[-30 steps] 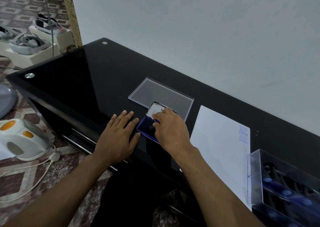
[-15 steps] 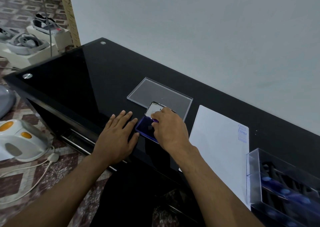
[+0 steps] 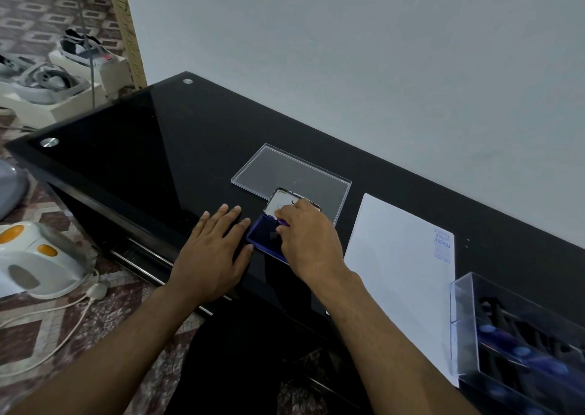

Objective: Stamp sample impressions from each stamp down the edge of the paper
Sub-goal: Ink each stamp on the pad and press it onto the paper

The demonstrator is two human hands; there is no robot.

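My right hand point(image 3: 308, 243) holds a small purple-handled stamp point(image 3: 282, 222), mostly hidden by the fingers, down on the blue ink pad point(image 3: 264, 236), whose hinged lid point(image 3: 280, 201) stands open behind it. My left hand point(image 3: 211, 251) lies flat on the black glass table point(image 3: 158, 161), fingers straight, just left of the pad. To the right lies the white paper point(image 3: 395, 275), with blue stamped impressions point(image 3: 442, 246) along its far right edge.
A clear plastic box lid point(image 3: 291, 174) lies flat behind the ink pad. A clear box point(image 3: 519, 345) holding several dark stamps with blue tops stands at the right front. A white wall runs close behind the table. Appliances and a cable lie on the floor at left.
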